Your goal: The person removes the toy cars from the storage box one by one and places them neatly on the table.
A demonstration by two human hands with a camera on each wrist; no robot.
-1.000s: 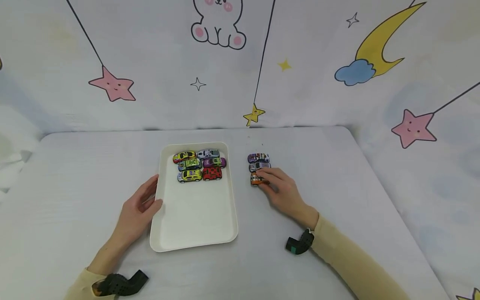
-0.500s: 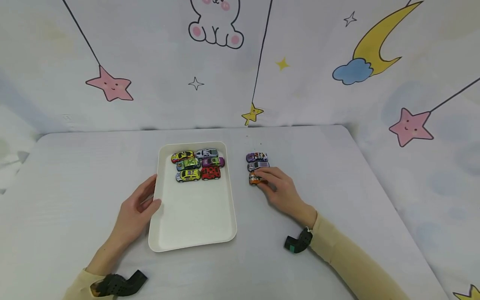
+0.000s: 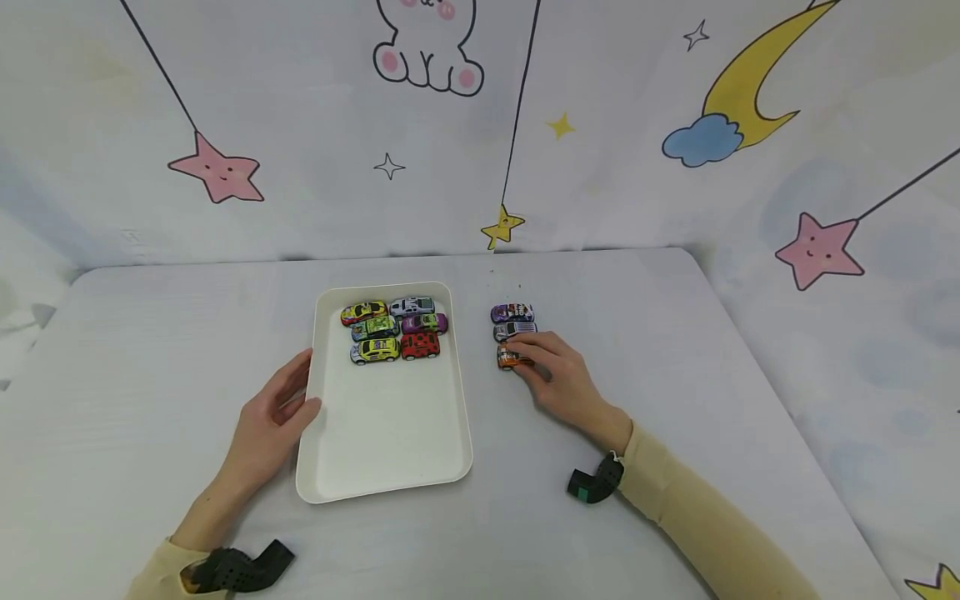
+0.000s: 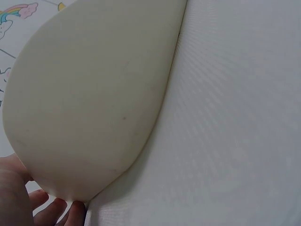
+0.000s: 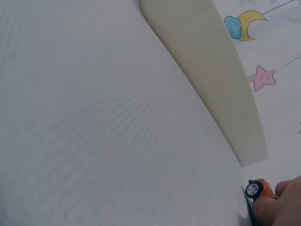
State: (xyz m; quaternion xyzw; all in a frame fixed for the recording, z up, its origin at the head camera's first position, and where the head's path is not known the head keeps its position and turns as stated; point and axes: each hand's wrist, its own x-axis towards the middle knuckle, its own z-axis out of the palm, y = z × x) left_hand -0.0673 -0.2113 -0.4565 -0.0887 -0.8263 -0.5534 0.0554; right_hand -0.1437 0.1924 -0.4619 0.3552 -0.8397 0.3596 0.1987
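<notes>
In the head view, a white tray [image 3: 385, 433] lies left of centre with several small toy cars grouped at its far end. My left hand [image 3: 272, 425] holds the tray's left side, thumb over the rim and fingers along the outer wall. The left wrist view has these fingers [image 4: 75, 214] at the tray's wall [image 4: 89, 103]. Right of the tray, my right hand [image 3: 558, 375] pinches an orange toy car [image 3: 506, 358] between thumb and fingers, covering part of it. One wheel of the orange car [image 5: 254, 189] shows in the right wrist view.
Just beyond the right hand, a silver toy car [image 3: 513, 331] and a purple toy car [image 3: 512, 313] stand in line with the orange one. The white table [image 3: 637, 317] reaches back to a cloth wall [image 3: 600, 200] printed with stars and a moon.
The head view drifts very slightly. Both hands, the tray and the toy cars keep their places relative to each other.
</notes>
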